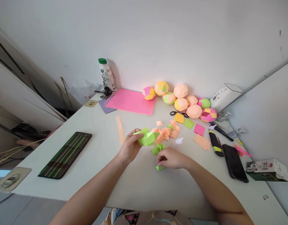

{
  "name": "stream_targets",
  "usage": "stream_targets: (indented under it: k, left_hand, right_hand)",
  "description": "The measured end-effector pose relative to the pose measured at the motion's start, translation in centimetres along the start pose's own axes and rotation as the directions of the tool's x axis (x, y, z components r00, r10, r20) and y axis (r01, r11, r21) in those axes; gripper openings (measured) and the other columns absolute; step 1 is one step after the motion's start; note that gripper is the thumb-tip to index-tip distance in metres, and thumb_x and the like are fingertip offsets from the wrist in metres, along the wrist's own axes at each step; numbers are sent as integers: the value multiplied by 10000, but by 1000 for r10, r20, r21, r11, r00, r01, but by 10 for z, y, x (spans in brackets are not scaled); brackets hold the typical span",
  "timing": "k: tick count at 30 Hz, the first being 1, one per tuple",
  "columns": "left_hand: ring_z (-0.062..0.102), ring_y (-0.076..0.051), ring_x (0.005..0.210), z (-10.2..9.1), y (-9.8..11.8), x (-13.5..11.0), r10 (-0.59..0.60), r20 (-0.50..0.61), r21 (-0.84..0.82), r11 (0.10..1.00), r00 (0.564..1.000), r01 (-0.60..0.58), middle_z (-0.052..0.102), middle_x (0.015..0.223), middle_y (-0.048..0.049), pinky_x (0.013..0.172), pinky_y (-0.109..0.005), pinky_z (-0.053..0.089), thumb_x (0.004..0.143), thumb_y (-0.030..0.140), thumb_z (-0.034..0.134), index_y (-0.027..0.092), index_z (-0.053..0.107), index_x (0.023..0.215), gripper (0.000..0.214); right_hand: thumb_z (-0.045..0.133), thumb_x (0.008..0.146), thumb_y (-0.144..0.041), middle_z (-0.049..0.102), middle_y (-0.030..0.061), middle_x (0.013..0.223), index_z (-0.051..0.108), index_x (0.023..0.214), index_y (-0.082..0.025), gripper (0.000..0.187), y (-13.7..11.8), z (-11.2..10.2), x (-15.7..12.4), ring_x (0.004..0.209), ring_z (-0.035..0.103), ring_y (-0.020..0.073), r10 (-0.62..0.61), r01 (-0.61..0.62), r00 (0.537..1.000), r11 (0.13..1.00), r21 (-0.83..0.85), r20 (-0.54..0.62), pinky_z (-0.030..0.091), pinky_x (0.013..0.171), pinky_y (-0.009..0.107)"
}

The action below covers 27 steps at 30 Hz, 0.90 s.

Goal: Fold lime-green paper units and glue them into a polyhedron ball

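My left hand grips a green folded-paper model, made of several joined faces, and holds it above the table. Lower and to the right, my right hand is closed with its fingertips on a small green folded paper piece. A few more green pieces lie just beyond those fingers. Behind the green model is a loose pile of peach folded pieces, with some green among them. One peach piece lies apart from the pile.
Finished multicoloured paper balls line the wall behind a pink sheet. Scissors, coloured paper squares, a cutter knife and a black phone lie to the right. A dark striped tablet-like slab rests left.
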<state>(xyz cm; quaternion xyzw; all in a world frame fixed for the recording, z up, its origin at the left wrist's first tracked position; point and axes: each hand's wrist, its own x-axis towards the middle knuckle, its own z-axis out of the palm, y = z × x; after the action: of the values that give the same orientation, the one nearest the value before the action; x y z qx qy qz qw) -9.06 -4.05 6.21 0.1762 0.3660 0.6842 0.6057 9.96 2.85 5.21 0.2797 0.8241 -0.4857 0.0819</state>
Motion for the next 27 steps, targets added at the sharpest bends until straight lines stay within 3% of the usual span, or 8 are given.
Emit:
stream_targets:
  k: [3, 6, 9, 12, 14, 15, 21, 27]
  left_hand:
    - [445, -85, 546, 1, -2, -1, -30, 20, 20, 999, 999, 29, 498, 570, 44, 532, -212, 339, 654, 233, 690, 167, 506, 628, 197]
    - [442, -86, 538, 1, -3, -3, -56, 37, 50, 997, 998, 54, 496, 565, 46, 531, -213, 334, 656, 243, 703, 170, 506, 632, 211]
    - [457, -91, 530, 2, -5, -6, -94, 61, 77, 993, 994, 90, 518, 566, 46, 534, -220, 339, 656, 255, 713, 175, 507, 646, 221]
    - [476, -97, 525, 3, -8, -9, -141, 110, 106, 986, 984, 129, 542, 567, 43, 535, -227, 346, 652, 255, 730, 178, 516, 661, 228]
    - [481, -95, 520, 4, -11, -11, -156, 153, 124, 983, 976, 138, 553, 567, 42, 533, -227, 347, 659, 256, 737, 175, 520, 655, 232]
    - [484, -93, 519, 4, -12, -11, -156, 174, 127, 983, 972, 135, 560, 569, 41, 533, -227, 350, 665, 256, 739, 173, 523, 652, 233]
    - [575, -122, 591, 5, -16, -13, -126, 225, 94, 990, 966, 107, 659, 667, 18, 593, -251, 417, 638, 219, 779, 187, 579, 742, 228]
    - [625, -176, 707, 6, -15, -17, -163, 295, 118, 984, 942, 133, 690, 779, -18, 674, -314, 465, 645, 227, 780, 200, 624, 872, 277]
  right_hand:
    - [594, 718, -95, 653, 11, 676, 670, 674, -191, 130, -5, 0, -8, 603, 560, 143, -150, 143, 987, 982, -122, -52, 391, 513, 229]
    - [638, 724, -116, 649, 30, 706, 678, 695, -200, 97, -21, -7, -27, 732, 569, 188, -341, 302, 930, 922, -244, -138, 411, 596, 268]
    - [570, 828, -192, 648, 30, 740, 686, 798, -228, 125, -40, -16, -45, 712, 565, 175, -379, 333, 902, 916, -223, -206, 430, 636, 293]
    - [544, 861, -250, 636, 33, 743, 681, 851, -243, 137, -53, -18, -50, 677, 553, 170, -326, 349, 765, 935, -69, -555, 449, 617, 296]
    - [597, 824, -270, 649, 48, 837, 679, 902, -245, 116, -54, -15, -46, 757, 565, 189, -277, 380, 673, 925, -1, -686, 464, 649, 305]
    - [619, 807, -281, 652, 50, 871, 678, 921, -242, 134, -54, -14, -43, 785, 569, 194, -253, 382, 672, 923, 33, -696, 468, 658, 306]
    - [583, 829, -374, 593, 14, 686, 653, 819, -171, 215, -49, -8, -33, 604, 552, 135, -38, 276, 871, 861, 426, -489, 464, 568, 272]
    - [637, 786, -377, 588, 0, 685, 656, 812, -162, 217, -49, -10, -33, 599, 559, 115, 17, 275, 903, 745, 608, -429, 489, 574, 257]
